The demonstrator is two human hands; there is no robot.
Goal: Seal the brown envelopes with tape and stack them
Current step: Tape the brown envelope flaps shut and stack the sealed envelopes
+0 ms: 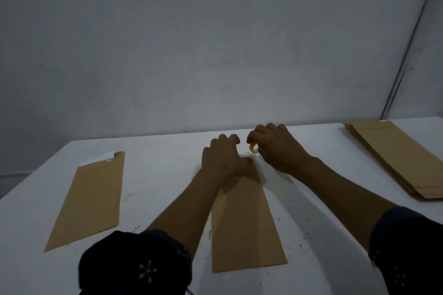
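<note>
A brown envelope [247,225] lies lengthwise on the white table [167,175] in front of me. My left hand [223,158] rests on its far end with fingers curled, covering the flap. Just to the right, my right hand [275,148] grips a small yellow tape roll [253,147] at the envelope's top edge. On the left lies a second brown envelope [91,199] with white paper sticking out of its far end. A stack of brown envelopes [393,158] sits at the far right.
A grey wall rises right behind the table's far edge. Dark sleeves cover both my upper forearms near the bottom of the view. A faint yellowish stain [130,195] marks the table beside the left envelope.
</note>
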